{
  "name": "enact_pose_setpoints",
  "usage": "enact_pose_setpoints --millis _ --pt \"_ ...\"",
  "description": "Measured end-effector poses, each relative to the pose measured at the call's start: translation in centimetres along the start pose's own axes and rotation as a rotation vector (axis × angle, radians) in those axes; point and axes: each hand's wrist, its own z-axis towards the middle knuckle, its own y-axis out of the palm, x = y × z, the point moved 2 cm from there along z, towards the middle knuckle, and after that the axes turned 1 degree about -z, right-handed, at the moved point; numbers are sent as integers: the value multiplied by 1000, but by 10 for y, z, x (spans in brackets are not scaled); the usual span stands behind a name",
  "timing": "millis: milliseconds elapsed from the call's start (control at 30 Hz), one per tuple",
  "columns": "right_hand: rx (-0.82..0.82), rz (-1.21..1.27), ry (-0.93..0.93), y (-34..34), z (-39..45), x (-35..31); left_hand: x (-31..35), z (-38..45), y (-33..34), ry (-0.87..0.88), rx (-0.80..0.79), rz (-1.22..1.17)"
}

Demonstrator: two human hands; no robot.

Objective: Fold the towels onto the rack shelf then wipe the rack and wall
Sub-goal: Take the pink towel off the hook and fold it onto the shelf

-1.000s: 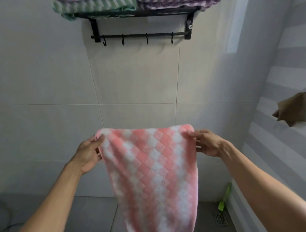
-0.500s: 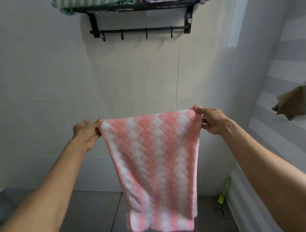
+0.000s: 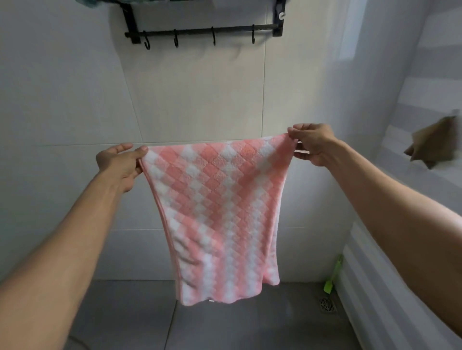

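Note:
A pink and white checked towel [image 3: 220, 212] hangs spread out in front of the tiled wall [image 3: 195, 100]. My left hand [image 3: 120, 162] pinches its top left corner and my right hand [image 3: 312, 145] pinches its top right corner, a little higher. The towel's lower edge hangs just above the floor line. Above, the black rack [image 3: 202, 32] with several hooks is fixed to the wall; its shelf is cut off by the top of the frame, with only a bit of green towel [image 3: 87, 2] showing.
A brown cloth [image 3: 435, 145] hangs at the right on a striped wall. A green brush handle [image 3: 332, 277] leans in the right corner beside a floor drain [image 3: 327, 304]. The floor is grey tile.
Both hands have risen and moved apart, stretching the towel's top edge wide. The view has tipped down, so the rack shelf with folded towels has slid out of the top.

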Motion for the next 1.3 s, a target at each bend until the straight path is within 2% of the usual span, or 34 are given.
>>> enact_pose_setpoints --millis 100,433,767,900,1067,1300 --pt "-93 -39 23 3 -2 6 -5 -2 -1 -23 -13 -13" --pt "21 -9 -33 18 3 10 -8 -6 -14 -26 -10 11" --pt "-65 -59 24 24 2 16 -12 -10 -26 -47 -36 108" --pt "-53 -131 -9 25 6 18 -10 -13 -26 -27 -47 148" --pt "11 -336 -71 24 14 18 -13 -11 -26 -23 -21 181" --pt "34 -355 -35 27 10 14 -10 -16 -22 -3 -60 225"
